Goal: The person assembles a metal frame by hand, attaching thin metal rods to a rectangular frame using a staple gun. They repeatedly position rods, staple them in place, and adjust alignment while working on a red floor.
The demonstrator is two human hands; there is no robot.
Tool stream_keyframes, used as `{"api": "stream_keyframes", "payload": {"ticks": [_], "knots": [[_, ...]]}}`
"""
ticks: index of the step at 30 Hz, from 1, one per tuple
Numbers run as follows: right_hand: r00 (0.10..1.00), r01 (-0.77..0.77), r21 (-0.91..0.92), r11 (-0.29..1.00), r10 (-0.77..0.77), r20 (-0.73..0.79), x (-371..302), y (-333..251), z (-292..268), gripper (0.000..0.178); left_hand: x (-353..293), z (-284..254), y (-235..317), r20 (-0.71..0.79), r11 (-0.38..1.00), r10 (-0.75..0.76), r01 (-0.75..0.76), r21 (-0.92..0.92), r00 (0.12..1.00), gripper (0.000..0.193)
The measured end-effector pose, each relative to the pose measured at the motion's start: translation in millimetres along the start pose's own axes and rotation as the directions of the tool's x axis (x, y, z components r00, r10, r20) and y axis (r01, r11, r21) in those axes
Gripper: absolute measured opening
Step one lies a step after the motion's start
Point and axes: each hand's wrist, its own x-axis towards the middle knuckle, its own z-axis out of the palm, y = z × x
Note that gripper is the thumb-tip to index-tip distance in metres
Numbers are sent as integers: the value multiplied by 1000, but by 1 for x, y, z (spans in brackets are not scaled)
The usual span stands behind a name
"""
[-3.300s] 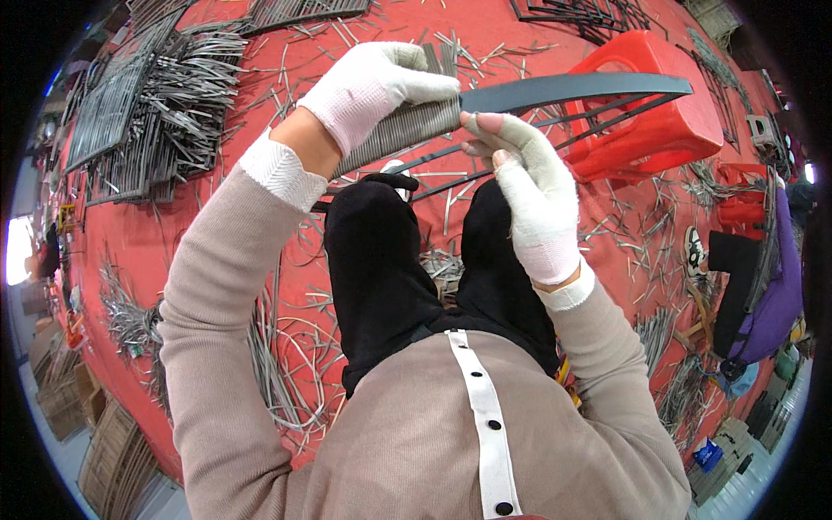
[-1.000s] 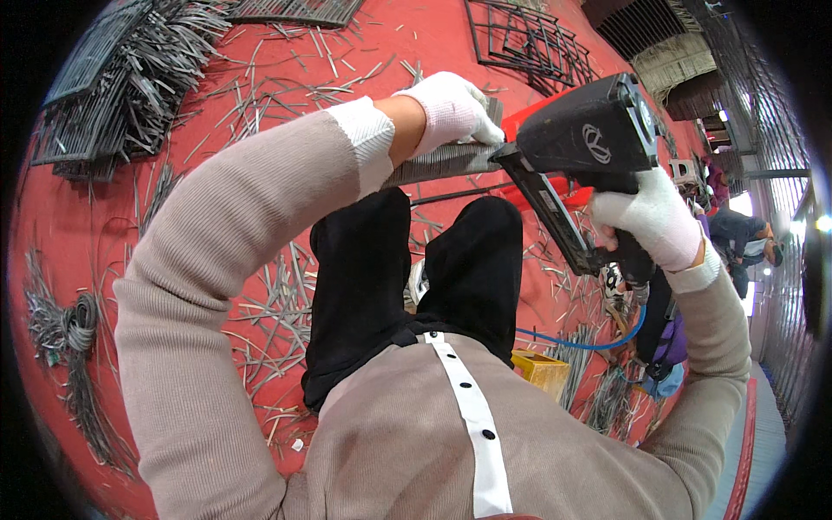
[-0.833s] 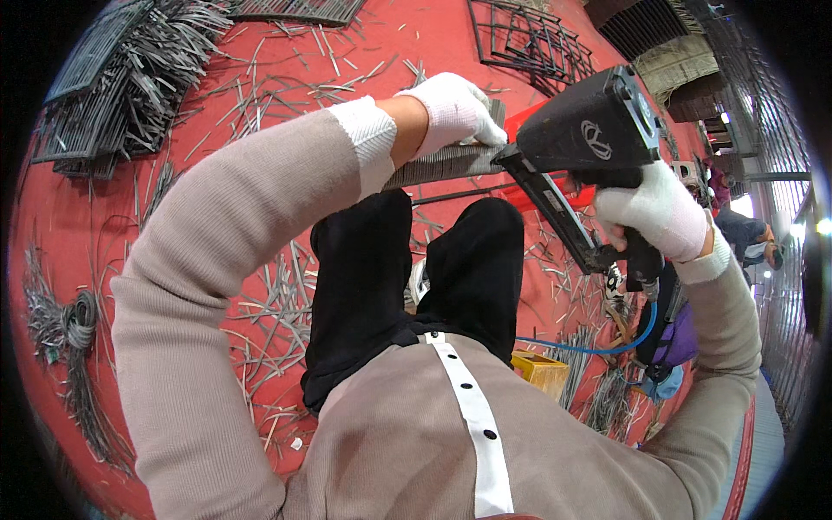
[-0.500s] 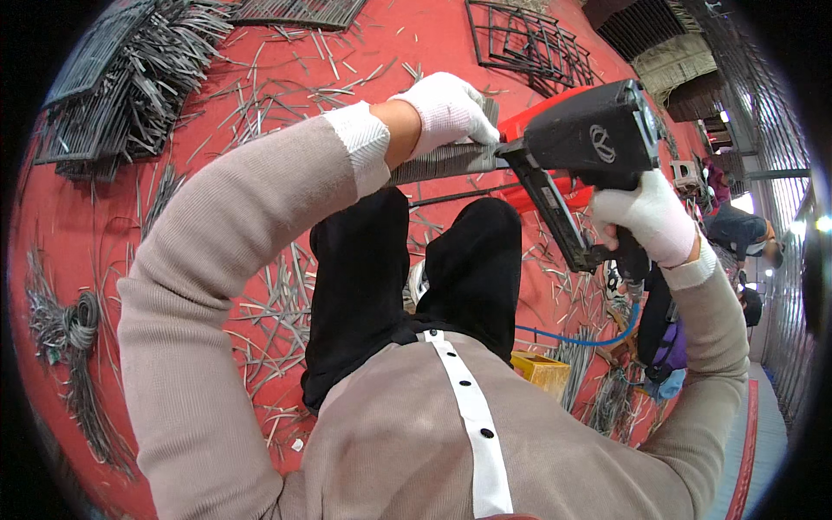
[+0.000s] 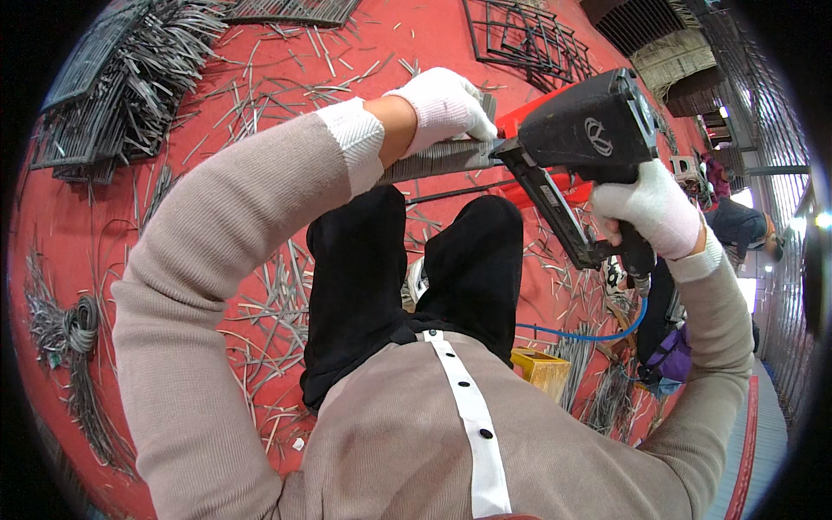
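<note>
My right hand (image 5: 652, 210), in a white glove, is wrapped round the handle of a black air staple gun (image 5: 585, 128). A blue air hose (image 5: 598, 336) runs from the bottom of its handle. The gun's nose rests at the right end of a grey, strip-wrapped frame piece (image 5: 440, 161) above my knees. My left hand (image 5: 440, 104), also gloved in white, bends over that piece with its fingertips pressed down beside the nose. My left wrist and forearm hide part of the piece. Behind the gun shows a red object (image 5: 523, 111).
Loose grey strips lie strewn over the red floor (image 5: 217, 186). At the far left stands a heap of strips and woven panels (image 5: 165, 82); a tied bundle (image 5: 80, 329) lies nearer. Black metal frames (image 5: 530, 45) are at the back. A yellow box (image 5: 544, 374) stands right; a person (image 5: 742, 229) bends beyond.
Both hands and the gun have shifted very slightly up and left in view. My grips look the same, and the nose stays at the frame piece.
</note>
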Motion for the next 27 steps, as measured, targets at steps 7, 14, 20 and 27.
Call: {"api": "stream_keyframes", "payload": {"ticks": [7,14,20,27], "knots": [[996,87,120,989,-89,12,-10,16,9,7,1,-6,1,42,998,54,-55,39,998,30],[934,18,570,821,190,-303,-124,148,31,13,9,-9,-5,72,983,-95,105,-148,993,16],[702,64,848,526,580,-413,-241,399,119,44,34,-34,-6,51,997,-68,67,33,996,15],[54,-732,448,513,700,-712,-254,644,237,50,43,-41,-1,-159,991,-127,132,18,979,15]]}}
